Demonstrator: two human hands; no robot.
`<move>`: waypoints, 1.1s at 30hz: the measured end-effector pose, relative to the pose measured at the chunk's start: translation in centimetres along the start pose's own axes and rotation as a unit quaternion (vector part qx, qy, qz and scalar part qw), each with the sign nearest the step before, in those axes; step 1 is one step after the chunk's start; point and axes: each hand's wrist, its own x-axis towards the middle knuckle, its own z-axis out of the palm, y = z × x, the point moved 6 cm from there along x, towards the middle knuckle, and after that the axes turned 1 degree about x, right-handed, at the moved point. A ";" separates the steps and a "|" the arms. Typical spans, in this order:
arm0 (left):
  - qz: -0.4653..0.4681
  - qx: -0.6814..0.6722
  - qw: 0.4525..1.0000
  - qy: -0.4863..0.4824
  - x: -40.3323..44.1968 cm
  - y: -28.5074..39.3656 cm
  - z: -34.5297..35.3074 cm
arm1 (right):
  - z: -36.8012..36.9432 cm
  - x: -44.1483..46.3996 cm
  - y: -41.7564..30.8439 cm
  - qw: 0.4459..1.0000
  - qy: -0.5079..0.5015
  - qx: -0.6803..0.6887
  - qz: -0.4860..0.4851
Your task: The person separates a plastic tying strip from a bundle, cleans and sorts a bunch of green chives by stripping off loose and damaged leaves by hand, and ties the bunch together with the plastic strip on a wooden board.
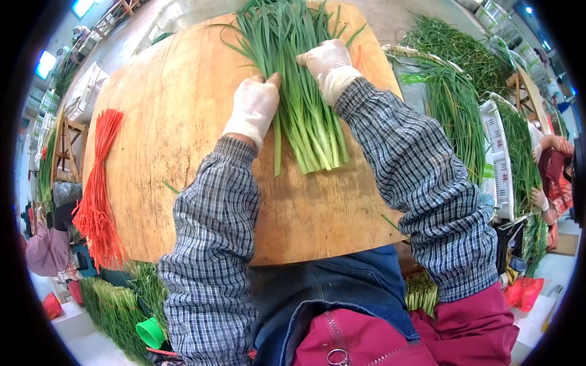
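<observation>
A bunch of garlic chives [308, 122] lies on a wooden board [165, 134], pale cut stalk ends toward me and dark leaves at the far edge. My left hand [253, 105], in a whitish glove, is closed at the bunch's left side, with its thumb and fingertips against the stalks. On the right side my gloved right hand [329, 66] is closed over the leaves higher up; its fingers are partly hidden. Just beyond that hand a bit of red tie [359, 56] shows. A bundle of red ties [102, 189] rests along the board's left edge.
Piles of long greens [455, 104] lie to the right beside a white crate [499, 161]. More greens [113, 305] stand at lower left, near a green roll [150, 333]. Another person's hand [539, 199] shows at far right.
</observation>
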 end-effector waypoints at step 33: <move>-0.129 -0.246 0.954 -0.108 -13.9 2.1 1.0 | 1.5 -2.4 1.4 0.992 0.038 0.076 -0.090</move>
